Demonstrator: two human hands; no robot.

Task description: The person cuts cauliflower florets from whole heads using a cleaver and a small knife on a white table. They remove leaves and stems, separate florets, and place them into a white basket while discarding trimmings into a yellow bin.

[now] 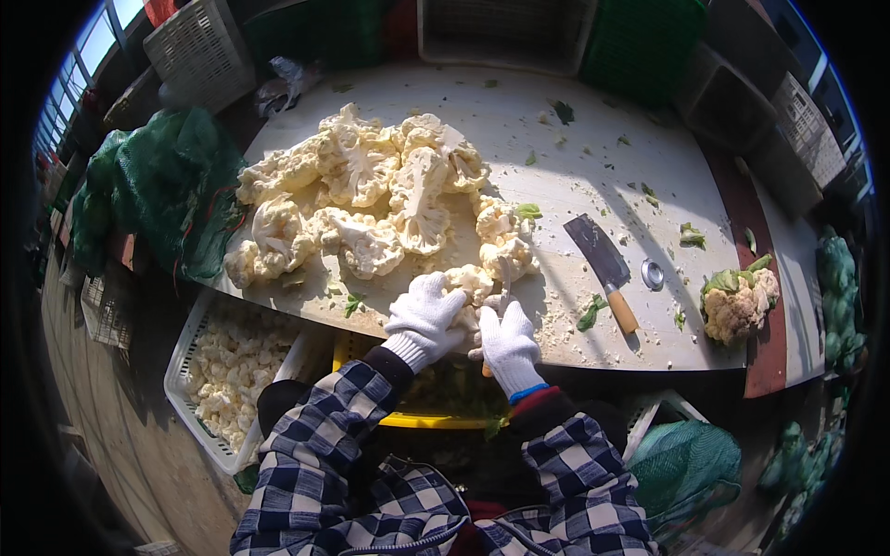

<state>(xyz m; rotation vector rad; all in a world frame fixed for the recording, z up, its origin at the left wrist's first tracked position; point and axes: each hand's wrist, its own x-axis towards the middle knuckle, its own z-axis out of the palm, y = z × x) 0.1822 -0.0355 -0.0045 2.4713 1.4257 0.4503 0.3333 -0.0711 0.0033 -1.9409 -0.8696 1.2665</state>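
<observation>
My left hand, in a white knit glove, rests against a cauliflower piece at the table's near edge and steadies it. In my right hand, gloved too, is a small knife; its curved blade points up beside the piece and a bit of its handle shows below the palm. Large cut cauliflower chunks lie in a ring beyond my hands. To the right a cleaver with a wooden handle lies flat, near a round metal lid-like object.
A white crate of florets stands below left, a yellow-rimmed container under the table edge. Green mesh sacks lie left and lower right. A browned cauliflower sits far right. Leaf scraps dot the white tabletop; crates line its far side.
</observation>
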